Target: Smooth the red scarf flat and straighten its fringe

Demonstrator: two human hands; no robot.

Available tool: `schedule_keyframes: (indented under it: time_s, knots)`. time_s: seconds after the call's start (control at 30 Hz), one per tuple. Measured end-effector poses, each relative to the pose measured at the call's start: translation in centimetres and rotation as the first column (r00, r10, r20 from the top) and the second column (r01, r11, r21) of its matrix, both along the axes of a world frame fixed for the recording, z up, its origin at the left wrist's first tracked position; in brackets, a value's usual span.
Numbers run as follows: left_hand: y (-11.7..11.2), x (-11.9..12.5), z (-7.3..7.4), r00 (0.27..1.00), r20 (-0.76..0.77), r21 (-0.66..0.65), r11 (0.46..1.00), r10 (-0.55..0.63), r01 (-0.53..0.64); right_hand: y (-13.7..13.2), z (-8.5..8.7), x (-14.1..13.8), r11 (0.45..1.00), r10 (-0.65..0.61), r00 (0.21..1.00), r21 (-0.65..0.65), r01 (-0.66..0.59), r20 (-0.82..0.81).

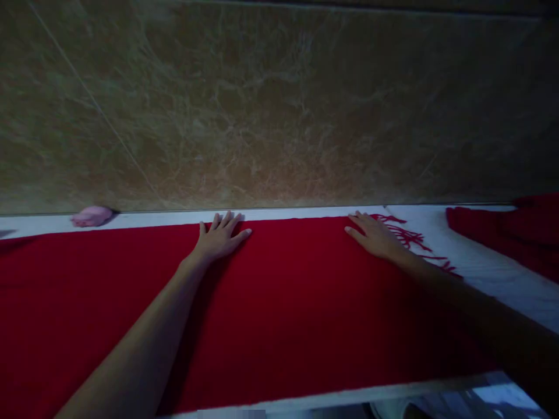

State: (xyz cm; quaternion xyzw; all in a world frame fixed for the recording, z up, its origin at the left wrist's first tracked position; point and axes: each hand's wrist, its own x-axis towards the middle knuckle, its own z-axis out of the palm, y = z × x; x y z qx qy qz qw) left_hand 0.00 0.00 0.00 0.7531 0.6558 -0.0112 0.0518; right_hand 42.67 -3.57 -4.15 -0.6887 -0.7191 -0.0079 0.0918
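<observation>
A wide red cloth [283,302] with a fringe [408,238] at its right end lies spread over a white surface [493,267]. My left hand [220,235] rests flat on the cloth near its far edge, fingers spread. My right hand [373,235] lies flat on the cloth too, fingers stretched out, just left of the fringe. Neither hand holds anything.
A brown marbled wall [279,105] rises right behind the surface. A small pink object [91,216] sits at the far left against the wall. More red cloth [510,233] is bunched at the right. The surface's near edge [349,397] runs along the bottom.
</observation>
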Motion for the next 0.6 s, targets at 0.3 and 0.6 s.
schedule_keyframes:
  time_s: [0.3,0.6]
  knots:
    - [-1.0,0.5,0.5,0.999,-0.032,-0.004,1.0,0.001,-0.001,-0.4,0.6,-0.8,0.999,-0.02,1.0,-0.026,0.021,0.016]
    - [-3.2,0.5,2.1,0.976,-0.103,0.131,0.976,0.19,-0.176,-1.1,1.7,-0.1,0.998,-0.021,0.999,-0.067,0.019,-0.027]
